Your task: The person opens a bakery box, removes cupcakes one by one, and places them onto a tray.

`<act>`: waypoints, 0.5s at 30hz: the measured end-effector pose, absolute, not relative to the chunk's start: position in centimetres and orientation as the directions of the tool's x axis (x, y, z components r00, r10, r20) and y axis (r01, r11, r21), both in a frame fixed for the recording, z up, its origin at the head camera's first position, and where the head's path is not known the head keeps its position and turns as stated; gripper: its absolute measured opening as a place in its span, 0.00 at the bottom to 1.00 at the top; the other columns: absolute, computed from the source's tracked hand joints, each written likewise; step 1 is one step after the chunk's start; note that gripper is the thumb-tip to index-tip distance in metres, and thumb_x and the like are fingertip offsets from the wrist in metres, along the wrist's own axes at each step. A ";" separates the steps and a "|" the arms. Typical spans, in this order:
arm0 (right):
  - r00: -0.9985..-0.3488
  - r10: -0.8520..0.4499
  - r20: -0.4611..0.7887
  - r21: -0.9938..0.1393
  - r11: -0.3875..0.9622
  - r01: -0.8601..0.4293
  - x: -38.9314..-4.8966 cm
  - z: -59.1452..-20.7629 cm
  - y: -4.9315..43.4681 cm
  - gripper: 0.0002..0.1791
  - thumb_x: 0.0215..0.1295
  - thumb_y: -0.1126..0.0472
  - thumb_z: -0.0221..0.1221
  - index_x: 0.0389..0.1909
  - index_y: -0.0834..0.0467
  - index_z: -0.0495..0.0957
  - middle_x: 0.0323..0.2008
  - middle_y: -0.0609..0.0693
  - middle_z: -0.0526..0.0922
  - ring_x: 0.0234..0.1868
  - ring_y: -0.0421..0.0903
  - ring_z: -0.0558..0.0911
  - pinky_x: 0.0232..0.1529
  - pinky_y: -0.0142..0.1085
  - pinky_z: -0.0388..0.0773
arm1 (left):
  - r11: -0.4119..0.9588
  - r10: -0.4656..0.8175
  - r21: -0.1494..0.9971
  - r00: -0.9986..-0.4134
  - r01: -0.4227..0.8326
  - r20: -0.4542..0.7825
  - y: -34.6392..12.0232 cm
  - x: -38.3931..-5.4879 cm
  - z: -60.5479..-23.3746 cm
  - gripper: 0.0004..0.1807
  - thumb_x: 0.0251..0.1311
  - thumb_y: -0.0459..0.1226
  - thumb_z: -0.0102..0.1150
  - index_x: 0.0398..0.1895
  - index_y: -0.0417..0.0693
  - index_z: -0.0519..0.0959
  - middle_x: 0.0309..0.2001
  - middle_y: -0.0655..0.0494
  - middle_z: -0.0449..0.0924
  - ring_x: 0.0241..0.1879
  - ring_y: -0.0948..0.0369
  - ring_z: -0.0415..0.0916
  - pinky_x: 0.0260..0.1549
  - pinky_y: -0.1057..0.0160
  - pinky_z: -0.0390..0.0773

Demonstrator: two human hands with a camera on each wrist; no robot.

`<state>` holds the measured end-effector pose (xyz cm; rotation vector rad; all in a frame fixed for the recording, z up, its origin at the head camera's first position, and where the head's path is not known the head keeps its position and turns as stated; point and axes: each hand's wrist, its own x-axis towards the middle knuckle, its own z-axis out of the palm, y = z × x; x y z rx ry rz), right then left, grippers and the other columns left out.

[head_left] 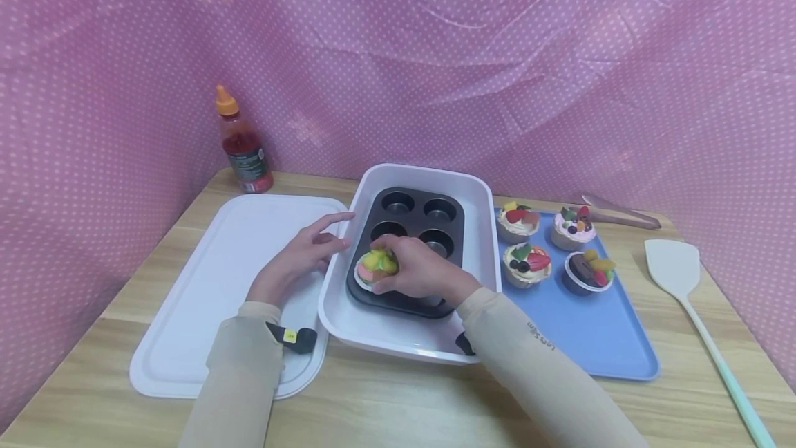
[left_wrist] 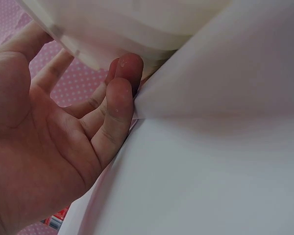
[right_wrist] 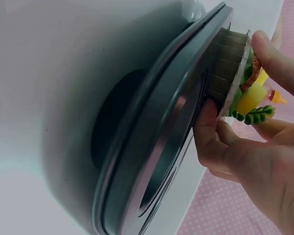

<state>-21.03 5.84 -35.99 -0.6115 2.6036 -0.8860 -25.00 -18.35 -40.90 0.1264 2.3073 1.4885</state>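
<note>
My right hand (head_left: 419,268) pinches a toy cupcake (head_left: 376,266) with yellow and green topping, at the near left cup of a dark muffin tin (head_left: 407,223). In the right wrist view the cupcake's pale pleated wrapper (right_wrist: 228,63) stands at the tin's surface, and how deep it sits cannot be told. The tin lies inside a white tub (head_left: 398,348). Against the tub's left wall rests my left hand (head_left: 301,254), its fingers relaxed; in the left wrist view fingertips (left_wrist: 120,95) touch the white outer side.
A blue tray (head_left: 578,337) on the right carries several cupcakes (head_left: 525,265). A white lid-like tray (head_left: 239,254) lies to the left. Behind stands a sauce bottle (head_left: 245,151). Tongs (head_left: 622,216) and a white-headed spatula (head_left: 674,268) lie at the right.
</note>
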 end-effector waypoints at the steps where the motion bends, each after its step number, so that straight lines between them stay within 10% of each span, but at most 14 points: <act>1: -0.857 -0.489 -0.163 -0.636 0.716 -0.288 -21.0 -36.0 5.8 0.39 0.56 0.54 0.74 0.69 0.54 0.71 0.56 0.50 0.81 0.50 0.45 0.77 0.60 0.45 0.76 | 0.434 0.283 0.892 -0.920 -0.128 -0.270 -18.3 -25.0 -40.9 0.33 0.67 0.56 0.59 0.74 0.81 0.60 0.70 0.46 0.71 0.67 0.47 0.71 0.59 0.46 0.76; 15: -0.862 -0.482 -0.155 -0.633 0.719 -0.288 -21.0 -36.0 5.8 0.38 0.56 0.55 0.74 0.68 0.53 0.72 0.56 0.50 0.81 0.50 0.46 0.77 0.61 0.46 0.76 | 0.424 0.293 0.899 -0.923 -0.108 -0.250 -18.3 -25.1 -40.9 0.33 0.69 0.53 0.58 0.75 0.78 0.60 0.69 0.43 0.72 0.65 0.46 0.73 0.53 0.52 0.81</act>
